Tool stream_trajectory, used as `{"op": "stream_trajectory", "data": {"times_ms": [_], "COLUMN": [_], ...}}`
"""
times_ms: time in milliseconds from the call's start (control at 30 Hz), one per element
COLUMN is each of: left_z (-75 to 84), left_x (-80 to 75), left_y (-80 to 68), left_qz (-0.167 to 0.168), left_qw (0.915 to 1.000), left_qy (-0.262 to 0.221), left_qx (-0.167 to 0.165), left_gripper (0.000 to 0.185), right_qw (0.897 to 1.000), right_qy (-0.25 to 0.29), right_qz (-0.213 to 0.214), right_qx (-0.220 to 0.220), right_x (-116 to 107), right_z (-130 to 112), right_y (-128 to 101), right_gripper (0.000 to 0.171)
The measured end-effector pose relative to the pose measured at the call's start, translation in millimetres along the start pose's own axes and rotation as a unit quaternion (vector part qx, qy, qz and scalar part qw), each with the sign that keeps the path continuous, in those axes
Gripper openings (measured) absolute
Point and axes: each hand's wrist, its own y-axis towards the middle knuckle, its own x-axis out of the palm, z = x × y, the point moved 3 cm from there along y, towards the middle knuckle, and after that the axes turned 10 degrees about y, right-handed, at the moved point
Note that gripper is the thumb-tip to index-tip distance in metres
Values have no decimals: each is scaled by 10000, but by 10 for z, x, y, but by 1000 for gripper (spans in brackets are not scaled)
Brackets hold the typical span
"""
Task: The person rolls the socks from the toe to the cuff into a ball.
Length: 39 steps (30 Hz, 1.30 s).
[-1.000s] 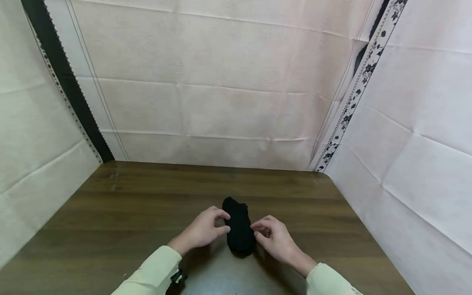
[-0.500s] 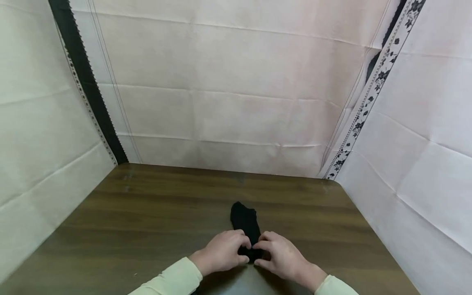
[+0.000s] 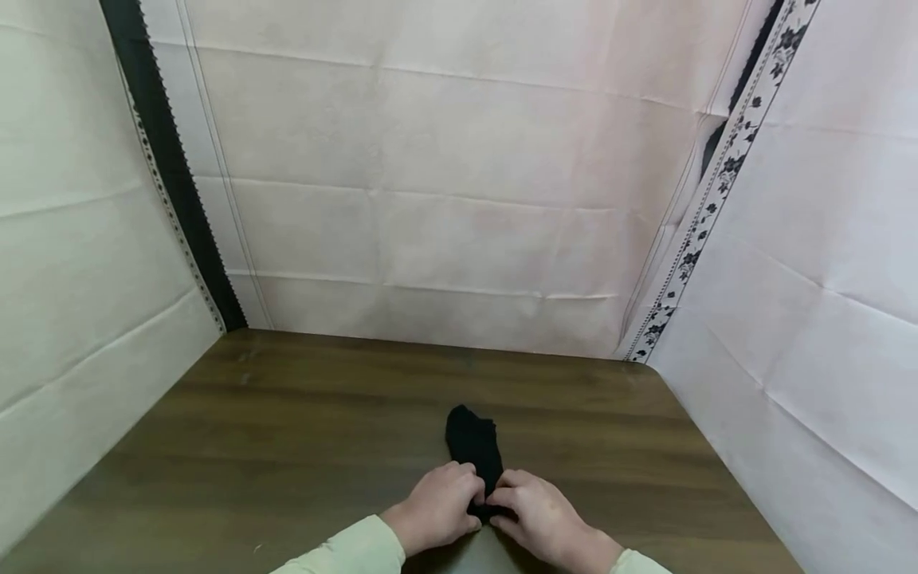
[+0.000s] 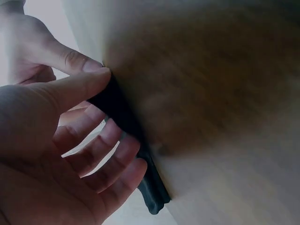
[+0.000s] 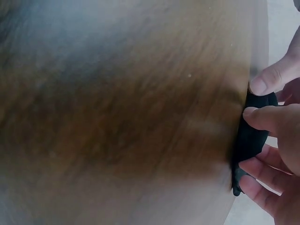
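Note:
A black sock (image 3: 473,442), flattened and seemingly folded, lies lengthwise on the brown table in the head view. At its near end my left hand (image 3: 441,504) pinches the cloth between thumb and fingers. Close beside it, my right hand (image 3: 539,516) pinches the same end. In the left wrist view the sock (image 4: 121,110) appears edge-on as a thin dark strip, with the two thumbs almost meeting on it. The right wrist view shows the sock (image 5: 253,133) under my right thumb, fingers beneath its far side. Both hands partly hide the near end.
The wood-grain table (image 3: 323,414) extends around the hands on all sides. A white cloth wall (image 3: 430,159) rises behind it. Further cloth panels stand on the left (image 3: 86,279) and right (image 3: 810,319), the right one with a flowered border.
A second ago both hands were at the sock's sides with fingers apart. They have come down to its near end, closed together and taken hold of it. The head view has shifted slightly.

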Motion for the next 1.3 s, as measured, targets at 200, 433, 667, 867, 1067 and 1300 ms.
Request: {"op": "stream_trajectory", "data": {"times_ms": [200, 433, 667, 867, 1067, 1300], "left_z": [-40, -97, -137, -113, -98, -131], "left_x": [65, 65, 38, 17, 20, 13], "left_y": [-41, -85, -99, -50, -35, -36], "left_qz": [167, 284, 307, 190, 204, 248], "left_qw": [9992, 9948, 9907, 9894, 9879, 9858], "left_qy": [-332, -964, -1304, -1411, -1496, -1623], "left_qx": [-118, -194, -216, -301, -365, -345], "left_gripper": [8, 4, 7, 5, 18, 11], "right_qw": [9999, 9991, 9992, 9994, 9997, 9995], "right_qy": [-13, -53, -243, -220, -217, -257], "right_qz": [0, -186, 87, 221, 83, -16], "right_qx": [-146, 365, 291, 154, 79, 169], "right_x": [72, 102, 99, 51, 32, 40], "right_z": [-7, -19, -20, -6, -11, -13], "right_y": [-1, 38, 55, 29, 39, 82], "right_gripper": [15, 20, 16, 9, 13, 9]}}
